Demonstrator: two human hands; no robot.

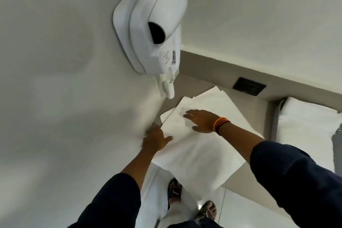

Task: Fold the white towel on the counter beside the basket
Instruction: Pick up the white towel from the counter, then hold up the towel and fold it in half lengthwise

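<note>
The white towel (199, 146) lies spread on the beige counter (259, 114), folded into a rough rectangle whose near edge hangs past the counter's front. My right hand (200, 120) lies flat on the towel's far part, palm down, fingers spread, with coloured bands at the wrist. My left hand (155, 139) rests at the towel's left edge next to the wall, thumb on the cloth; its fingers are blurred and partly hidden, so a grip cannot be confirmed. The basket (275, 120) shows as a grey woven rim at the right.
A white wall-mounted hair dryer (153, 26) with a coiled cord hangs on the wall just above the towel's left corner. A dark socket plate (249, 86) sits in the backsplash. White folded linen (307, 129) fills the basket. My sandalled feet are on the floor below.
</note>
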